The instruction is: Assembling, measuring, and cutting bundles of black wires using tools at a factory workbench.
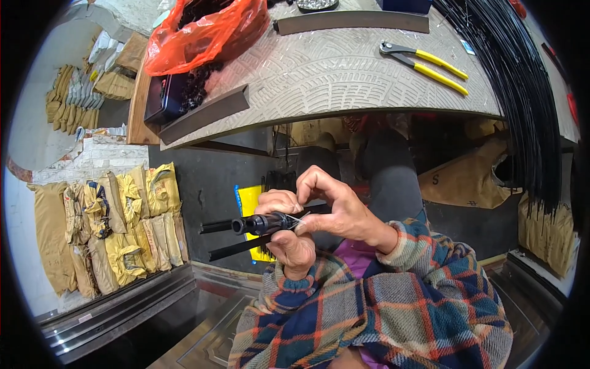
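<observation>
A black tubular fitting (261, 224) with two round open ends lies across my left hand (295, 251), whose fingers and thumb close round it. Narrow black ribs (236, 247) stick out to the left beside the fitting, like parts of an umbrella frame. My right hand (344, 212) is at the fitting's right end, its thumb and a finger pinching a thin pale wire (297, 218) that crosses there. Fingers partly hide where the wire meets the fitting.
Ahead is a textured table (307, 80) holding yellow-handled pincers (427, 66), dark metal strips (353, 22) and a red plastic bag (200, 40). Long black rods (522, 92) hang over its right side. Paper-wrapped bundles (117, 227) lie left; a yellow package (249, 206) sits behind my left hand.
</observation>
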Demonstrator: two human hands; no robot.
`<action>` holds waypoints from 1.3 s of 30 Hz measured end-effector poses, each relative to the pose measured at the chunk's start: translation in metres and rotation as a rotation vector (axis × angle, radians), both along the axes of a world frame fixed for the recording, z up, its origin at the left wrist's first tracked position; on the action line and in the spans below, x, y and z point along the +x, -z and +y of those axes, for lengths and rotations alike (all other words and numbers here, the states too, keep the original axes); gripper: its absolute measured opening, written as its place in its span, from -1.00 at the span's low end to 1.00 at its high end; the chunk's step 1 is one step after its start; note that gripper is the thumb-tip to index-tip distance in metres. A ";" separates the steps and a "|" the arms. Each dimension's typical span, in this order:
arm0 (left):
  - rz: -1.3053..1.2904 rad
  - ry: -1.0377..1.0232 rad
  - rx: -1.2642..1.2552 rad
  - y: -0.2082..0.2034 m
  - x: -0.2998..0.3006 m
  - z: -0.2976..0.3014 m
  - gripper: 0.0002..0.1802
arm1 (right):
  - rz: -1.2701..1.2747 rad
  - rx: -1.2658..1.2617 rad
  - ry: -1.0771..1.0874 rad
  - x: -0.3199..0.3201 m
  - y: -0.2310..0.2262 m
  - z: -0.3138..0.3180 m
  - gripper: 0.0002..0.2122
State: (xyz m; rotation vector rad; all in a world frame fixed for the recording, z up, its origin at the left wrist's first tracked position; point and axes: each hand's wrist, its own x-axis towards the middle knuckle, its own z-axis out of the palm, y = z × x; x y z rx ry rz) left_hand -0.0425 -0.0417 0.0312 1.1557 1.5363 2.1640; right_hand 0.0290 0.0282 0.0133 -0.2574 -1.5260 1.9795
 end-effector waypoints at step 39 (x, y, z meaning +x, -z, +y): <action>0.076 0.459 -0.309 -0.009 -0.011 0.031 -0.79 | -0.840 1.615 0.714 0.103 -0.020 0.217 -0.77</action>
